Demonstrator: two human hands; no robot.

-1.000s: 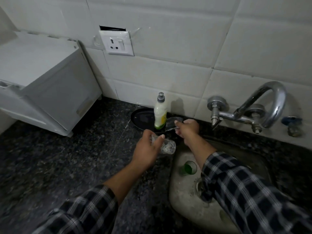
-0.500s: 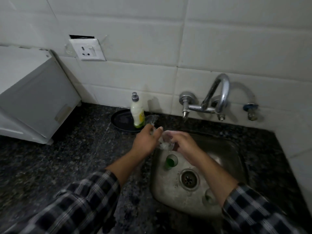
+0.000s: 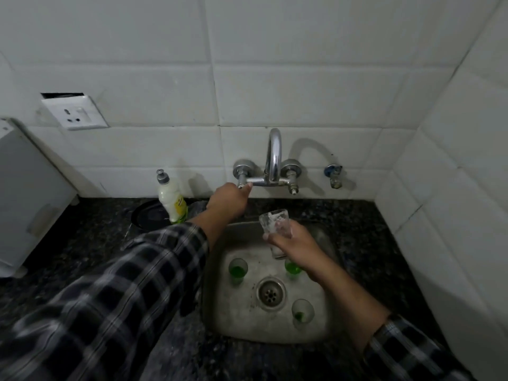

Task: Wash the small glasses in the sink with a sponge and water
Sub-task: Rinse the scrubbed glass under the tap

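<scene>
Over the sink [image 3: 316,329], left hand [image 3: 228,202] fingers clench the tap handle [image 3: 242,179], likely for water; right hand [image 3: 297,247] fingers grasp a soapy glass [image 3: 275,225] below, awaiting rinsing.

The faucet [image 3: 275,155] is bright polished chrome; the sink [image 3: 242,320], dull, stained steel. The countertop [image 3: 96,237] is dark speckled stone. The wall tiles [image 3: 302,92] are smooth white ceramic. The glass [image 3: 275,224] is clear and foam-smeared. The sleeve [image 3: 123,284] is woven check cloth.
</scene>
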